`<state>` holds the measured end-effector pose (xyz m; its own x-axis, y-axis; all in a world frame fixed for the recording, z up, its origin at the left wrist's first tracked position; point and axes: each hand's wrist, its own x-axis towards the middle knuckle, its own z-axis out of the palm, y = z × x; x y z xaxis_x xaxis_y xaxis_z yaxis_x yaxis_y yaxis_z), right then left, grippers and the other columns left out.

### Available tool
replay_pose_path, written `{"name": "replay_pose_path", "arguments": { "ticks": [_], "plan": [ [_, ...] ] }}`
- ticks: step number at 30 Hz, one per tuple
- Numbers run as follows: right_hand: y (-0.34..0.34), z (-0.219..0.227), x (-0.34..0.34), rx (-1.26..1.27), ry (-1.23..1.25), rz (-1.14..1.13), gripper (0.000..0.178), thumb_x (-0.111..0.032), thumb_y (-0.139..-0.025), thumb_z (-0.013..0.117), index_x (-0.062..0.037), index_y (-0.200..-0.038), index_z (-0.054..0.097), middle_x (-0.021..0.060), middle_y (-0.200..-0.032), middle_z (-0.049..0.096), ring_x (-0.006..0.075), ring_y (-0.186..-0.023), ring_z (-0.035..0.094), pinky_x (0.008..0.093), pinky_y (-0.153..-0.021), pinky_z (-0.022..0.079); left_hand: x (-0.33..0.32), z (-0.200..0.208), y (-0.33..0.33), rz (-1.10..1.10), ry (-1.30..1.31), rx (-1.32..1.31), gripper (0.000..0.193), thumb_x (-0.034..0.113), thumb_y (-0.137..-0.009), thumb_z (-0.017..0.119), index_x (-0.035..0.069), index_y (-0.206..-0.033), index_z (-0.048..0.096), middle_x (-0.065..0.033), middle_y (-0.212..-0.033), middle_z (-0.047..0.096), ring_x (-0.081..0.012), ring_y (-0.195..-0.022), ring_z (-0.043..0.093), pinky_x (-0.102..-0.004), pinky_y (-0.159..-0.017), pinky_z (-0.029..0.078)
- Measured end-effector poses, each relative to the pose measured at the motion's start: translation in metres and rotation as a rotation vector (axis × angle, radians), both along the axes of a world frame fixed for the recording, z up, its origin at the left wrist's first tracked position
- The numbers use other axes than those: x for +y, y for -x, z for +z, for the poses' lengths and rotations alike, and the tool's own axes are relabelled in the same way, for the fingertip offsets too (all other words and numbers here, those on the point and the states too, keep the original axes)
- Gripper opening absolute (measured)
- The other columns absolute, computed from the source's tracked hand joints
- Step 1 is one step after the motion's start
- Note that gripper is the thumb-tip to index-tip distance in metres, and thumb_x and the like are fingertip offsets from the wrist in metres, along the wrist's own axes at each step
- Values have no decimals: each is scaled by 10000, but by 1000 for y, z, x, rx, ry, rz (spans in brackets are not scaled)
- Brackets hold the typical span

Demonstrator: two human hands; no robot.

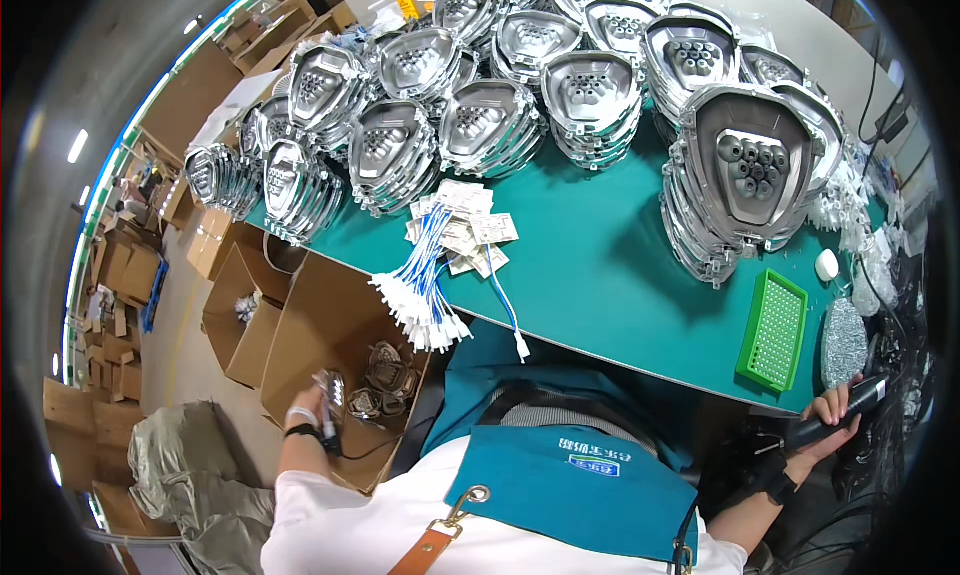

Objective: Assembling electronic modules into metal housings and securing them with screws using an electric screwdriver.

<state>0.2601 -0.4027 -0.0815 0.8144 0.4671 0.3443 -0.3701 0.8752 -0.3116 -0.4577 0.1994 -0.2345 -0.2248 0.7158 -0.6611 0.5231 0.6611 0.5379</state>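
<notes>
At lower left, my left hand (308, 405) is closed on the edge of a shiny silver lamp reflector (335, 390), low over an open cardboard box (318, 315). More silver parts (388, 375) lie inside that box, beside the hand. At the table's right corner, my right hand (825, 423) wraps round a black handheld tool with a cylindrical body (850, 412); its kind is not clear. Just beyond that hand are a green tray full of small holes (775, 330) and a grey, speckled oblong thing (844, 343).
Stacks of silver reflectors (590, 105) fill the far side of the green table (590, 245); a tall stack (750, 165) stands at right. Blue-white cables with white connectors (425, 285) overhang the near edge. Dark cables and plastic bags crowd the right. A covered heap (190, 465) sits at lower left.
</notes>
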Motion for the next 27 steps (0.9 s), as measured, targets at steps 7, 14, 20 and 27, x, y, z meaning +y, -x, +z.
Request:
{"name": "replay_pose_path", "arguments": {
  "ticks": [7,14,20,27],
  "plan": [
    [5,6,6,20,-17,-5,561,-89,-853,604,30,-1347,367,47,-744,409,130,-610,447,243,-555,432,21,60,-136,-170,-1276,440,361,86,-842,594,-56,-1168,534,-234,-1133,574,-416,-1036,543,-460,-935,427],
    [-2,3,6,8,-36,42,552,-97,-859,595,32,-1344,366,48,-745,407,136,-624,445,250,-583,434,-55,306,-359,-1335,-1584,158,331,135,-770,674,10,-1066,596,-145,-1019,623,-301,-975,580,-382,-880,456],
    [-6,-3,-3,-3,11,26,529,-119,-882,559,31,-1347,357,50,-746,404,137,-622,444,253,-583,434,-74,262,-466,-1714,-1370,484,332,273,-729,729,26,-898,587,-130,-867,580,-303,-871,577,-405,-751,499],
    [-5,-4,-2,14,-9,34,536,-124,-883,554,21,-1358,351,46,-746,402,131,-615,439,251,-566,427,-46,239,-486,-1815,-1263,493,213,126,-698,673,34,-864,575,-126,-879,586,-296,-835,584,-397,-702,517]
  ]
}}
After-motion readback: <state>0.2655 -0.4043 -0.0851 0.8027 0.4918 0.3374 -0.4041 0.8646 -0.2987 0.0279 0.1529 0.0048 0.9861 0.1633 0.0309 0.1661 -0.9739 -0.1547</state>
